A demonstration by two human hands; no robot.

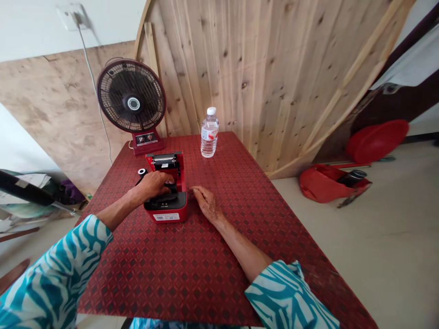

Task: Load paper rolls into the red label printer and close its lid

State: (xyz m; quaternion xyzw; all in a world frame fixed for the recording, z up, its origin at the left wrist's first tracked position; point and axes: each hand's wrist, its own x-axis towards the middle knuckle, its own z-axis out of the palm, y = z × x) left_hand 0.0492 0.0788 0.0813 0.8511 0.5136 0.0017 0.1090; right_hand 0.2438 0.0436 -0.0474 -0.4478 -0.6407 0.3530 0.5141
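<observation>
A small red label printer (167, 208) with its lid up stands on the red patterned table (212, 260). My left hand (155, 183) reaches into its open black compartment, fingers curled over something I cannot make out. My right hand (206, 201) rests flat on the table just right of the printer, fingers stretched out, holding nothing. A small black-and-white roll (141, 172) lies beside the printer's left rear corner.
A clear water bottle (209, 133) stands upright behind the printer. A dark red desk fan (132, 104) sits at the table's far left corner, its cord running up the wall. Wooden panels lean behind. Red bag (318, 183) and red basin (377, 139) lie on the floor right.
</observation>
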